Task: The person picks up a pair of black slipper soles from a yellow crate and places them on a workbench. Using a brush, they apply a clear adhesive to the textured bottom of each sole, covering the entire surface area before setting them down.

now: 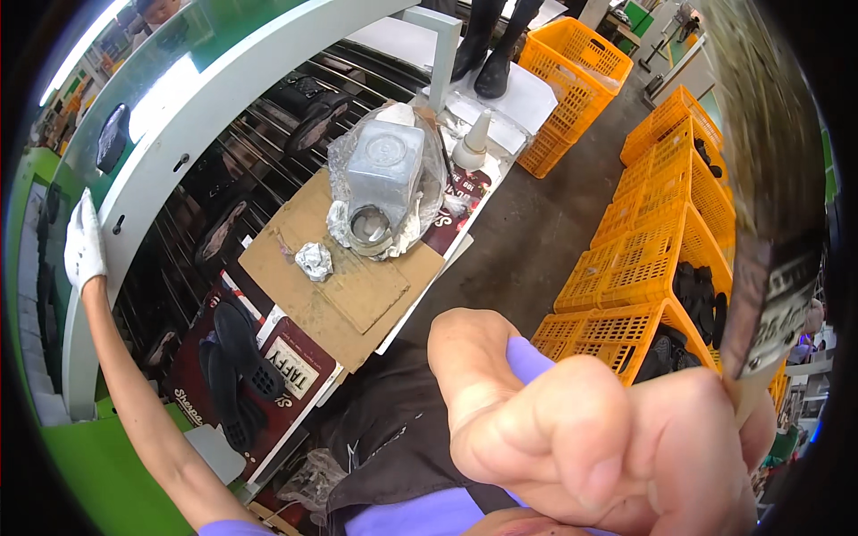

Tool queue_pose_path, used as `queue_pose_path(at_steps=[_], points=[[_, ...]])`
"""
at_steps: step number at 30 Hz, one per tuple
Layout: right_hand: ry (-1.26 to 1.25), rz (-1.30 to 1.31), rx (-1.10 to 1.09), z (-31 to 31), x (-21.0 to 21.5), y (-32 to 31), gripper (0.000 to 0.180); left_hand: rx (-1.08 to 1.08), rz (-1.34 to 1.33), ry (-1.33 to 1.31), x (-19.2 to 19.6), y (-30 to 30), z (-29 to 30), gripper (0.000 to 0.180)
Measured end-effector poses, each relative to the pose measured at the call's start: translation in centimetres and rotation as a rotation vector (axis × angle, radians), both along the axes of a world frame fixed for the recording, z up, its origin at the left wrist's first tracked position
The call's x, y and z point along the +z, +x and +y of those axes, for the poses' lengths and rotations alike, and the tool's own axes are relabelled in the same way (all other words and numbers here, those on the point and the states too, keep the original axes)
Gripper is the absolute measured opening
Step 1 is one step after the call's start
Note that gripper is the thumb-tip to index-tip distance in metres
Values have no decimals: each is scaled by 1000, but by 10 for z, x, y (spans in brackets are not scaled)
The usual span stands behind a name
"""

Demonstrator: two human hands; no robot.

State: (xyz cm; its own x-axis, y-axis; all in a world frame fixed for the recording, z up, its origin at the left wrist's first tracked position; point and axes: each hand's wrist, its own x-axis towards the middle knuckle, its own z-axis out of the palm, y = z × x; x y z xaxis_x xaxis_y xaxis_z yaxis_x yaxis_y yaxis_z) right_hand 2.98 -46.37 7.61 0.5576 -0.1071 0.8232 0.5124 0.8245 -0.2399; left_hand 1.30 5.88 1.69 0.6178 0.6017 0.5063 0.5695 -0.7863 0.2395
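Observation:
My right hand [608, 438] is bare, very close to the camera and closed into a fist. It pinches a thin, flat, blurred strip [773, 286] that runs up along the right side. My left hand [85, 241] wears a white glove and is stretched far out to the left. It lies flat on the white curved frame [179, 152] of a rod conveyor, with nothing visible in it. A pair of black shoes [234, 371] lies on a dark red box below that arm.
A cardboard sheet [344, 286] carries a grey metal canister in clear plastic [384, 174], a crumpled foil ball [314, 261] and a white nozzle bottle [474, 143]. Dark shoes sit on the conveyor rods [304, 116]. Orange crates [652, 259] are stacked at right. Black boots [487, 58] stand at the top.

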Motion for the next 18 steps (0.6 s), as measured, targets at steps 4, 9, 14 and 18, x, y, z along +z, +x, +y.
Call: queue_pose_path(at_steps=[4, 9, 14, 18], points=[[-36, 17, -74, -1, -1, 0, 18, 24, -10, -3, -6, 11, -6, 55], [-76, 39, -140, -2, -2, 0, 18, 29, 5, -30, -2, 9, -5, 55], [-138, 63, -203, -1, -3, -3, 18, 25, -2, -10, -4, 7, -1, 56], [-196, 85, -257, 0, -4, -7, 18, 24, -7, 27, -6, 7, 1, 58]])
